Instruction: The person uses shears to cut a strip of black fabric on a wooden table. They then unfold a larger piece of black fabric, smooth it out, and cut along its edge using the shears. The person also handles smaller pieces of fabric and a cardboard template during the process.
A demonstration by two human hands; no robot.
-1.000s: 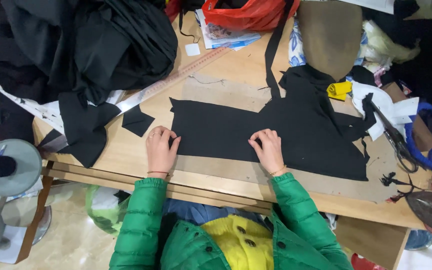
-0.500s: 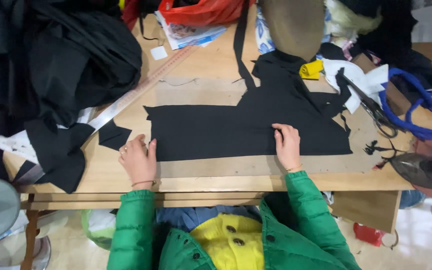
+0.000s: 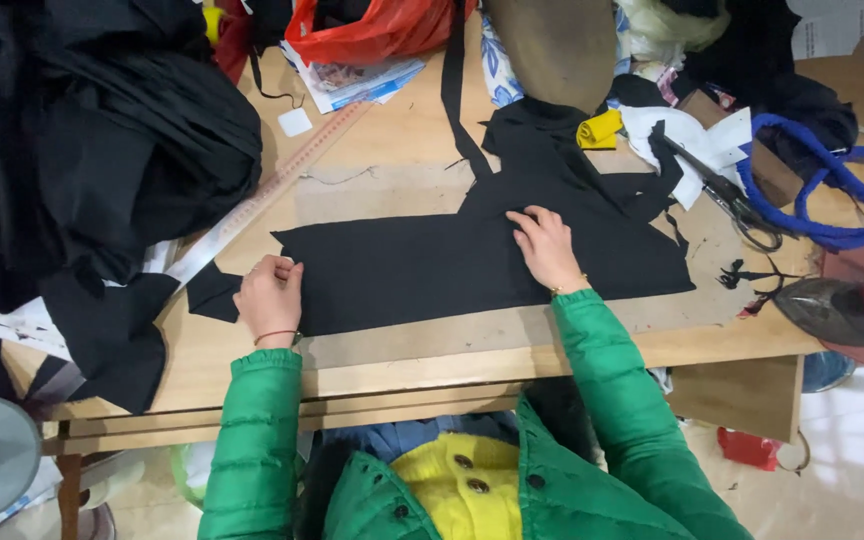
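A flat piece of black fabric (image 3: 422, 265) lies spread on the wooden table (image 3: 392, 360). My left hand (image 3: 270, 298) rests at its left edge, fingers curled onto the cloth's corner. My right hand (image 3: 544, 245) lies flat on the fabric further right and higher, fingers spread and pressing down. Both arms wear green puffy sleeves. A small black scrap (image 3: 210, 293) lies just left of my left hand.
A big heap of black cloth (image 3: 102, 140) fills the table's left. A long clear ruler (image 3: 252, 205) lies diagonally. Scissors (image 3: 727, 190), a yellow piece (image 3: 600, 128), blue cord (image 3: 832, 200), an iron (image 3: 842, 310) sit right; a red bag (image 3: 372, 25) at the back.
My right hand has slid right and up across the fabric, away from my left hand, which stays at the left edge. The camera view shifted.
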